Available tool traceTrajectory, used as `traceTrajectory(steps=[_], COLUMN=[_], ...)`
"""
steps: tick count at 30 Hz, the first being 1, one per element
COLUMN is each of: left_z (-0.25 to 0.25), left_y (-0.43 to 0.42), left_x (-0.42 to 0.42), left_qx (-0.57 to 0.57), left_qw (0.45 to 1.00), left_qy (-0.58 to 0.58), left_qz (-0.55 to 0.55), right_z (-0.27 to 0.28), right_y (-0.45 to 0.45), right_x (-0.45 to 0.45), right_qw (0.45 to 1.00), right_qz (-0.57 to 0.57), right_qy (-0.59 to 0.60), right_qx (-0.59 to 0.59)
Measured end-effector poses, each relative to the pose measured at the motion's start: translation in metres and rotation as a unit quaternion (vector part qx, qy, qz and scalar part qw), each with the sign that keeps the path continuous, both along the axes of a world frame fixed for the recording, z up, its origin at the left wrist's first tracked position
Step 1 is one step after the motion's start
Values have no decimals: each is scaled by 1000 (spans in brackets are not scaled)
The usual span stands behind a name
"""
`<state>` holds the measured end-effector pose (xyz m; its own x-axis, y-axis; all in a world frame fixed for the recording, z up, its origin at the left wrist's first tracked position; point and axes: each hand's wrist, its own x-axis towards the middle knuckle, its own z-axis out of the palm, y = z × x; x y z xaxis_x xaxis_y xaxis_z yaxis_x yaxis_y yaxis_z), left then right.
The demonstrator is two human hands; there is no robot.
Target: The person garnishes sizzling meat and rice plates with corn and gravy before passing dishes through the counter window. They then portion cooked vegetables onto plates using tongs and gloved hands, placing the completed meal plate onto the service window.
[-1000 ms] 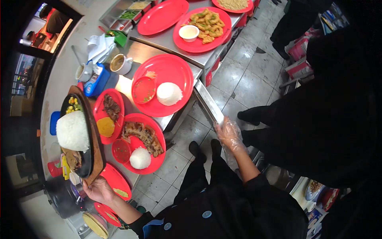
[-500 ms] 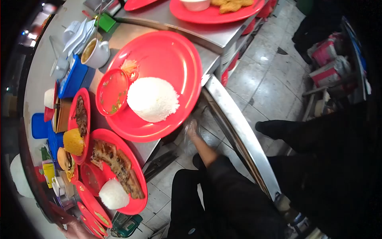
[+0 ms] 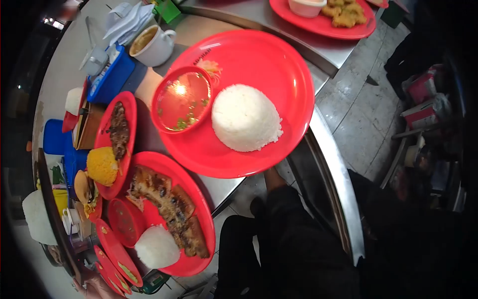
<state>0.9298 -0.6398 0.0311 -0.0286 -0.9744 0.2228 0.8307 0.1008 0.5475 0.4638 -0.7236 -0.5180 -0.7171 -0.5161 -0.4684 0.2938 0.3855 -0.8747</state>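
Note:
My right arm, in a black sleeve, reaches up from below; its wrist (image 3: 275, 178) passes beneath the rim of a large red plate (image 3: 279, 65). My right hand is hidden behind that plate, so I cannot tell whether it grips it. On the plate sit a mound of white rice (image 3: 244, 117), a red bowl of clear soup (image 3: 181, 102) with green bits, and a little shredded garnish (image 3: 211, 71). My left hand is not in view. Below stands a red oval plate (image 3: 206, 234) with grilled meat (image 3: 172, 212), rice and a small red bowl.
Another plate holds dark meat (image 3: 119, 132) and yellow rice (image 3: 102, 166). Fried food (image 3: 343, 12) lies on a plate at the top. A white mug (image 3: 153, 47) stands beside a blue caddy (image 3: 112, 72). At lower left, a hand (image 3: 94, 286), apparently another person's, is near stacked plates.
The view has shifted, so the plates appear farther right and larger. My gloved right hand, visible just below the large plate's rim before, is now hidden behind it.

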Motion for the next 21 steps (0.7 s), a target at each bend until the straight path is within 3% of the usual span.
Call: traceTrajectory(steps=[2, 4, 6, 7, 8, 9, 10, 11, 12, 14, 16, 17, 18, 21], left_z=[6, 14, 30, 39, 57, 62, 63, 71, 80, 82, 91, 94, 95, 92], left_y=[1, -1, -3, -8, -1, -5, -7, -14, -15, -21, -23, -24, -23, -25], left_x=[18, 34, 33, 12, -26, -21, -15, -24, -35, -30, -39, -40, -40, -34], left_qx=[19, 19, 25, 4, 74, 62, 49, -11, 44, 36, 40, 38, 38, 44], left_qw=[998, 998, 997, 995, 988, 990, 992, 997, 998, 999, 999, 999, 999, 998], left_qy=[-9, -18, -72, 0, -104, -103, -103, -58, -47, -26, -30, -21, -12, 10], left_qz=[62, 55, 0, -103, 90, 68, 46, -53, -17, -17, -8, -22, -33, -53], right_z=[33, 74, 130, 169, 212, 257, 304, 319, 333, 391, 417, 425, 441, 485], right_y=[42, 98, 154, 178, 203, 226, 248, 273, 294, 323, 352, 363, 371, 366], right_x=[8, 20, 33, 34, 36, 37, 35, 30, 20, 3, -5, -1, -9, -14], right_qw=[994, 978, 966, 965, 964, 962, 979, 985, 990, 984, 989, 976, 979, 935], right_qz=[-49, -84, -108, -111, -114, -117, -36, -8, 18, 57, 35, -57, -13, -131], right_qy=[-56, -119, -178, -195, -211, -227, -173, -154, -134, -164, -125, -155, -123, -177], right_qx=[-84, -150, -150, -133, -116, -99, -100, -70, -41, -35, -72, -142, -162, -277])
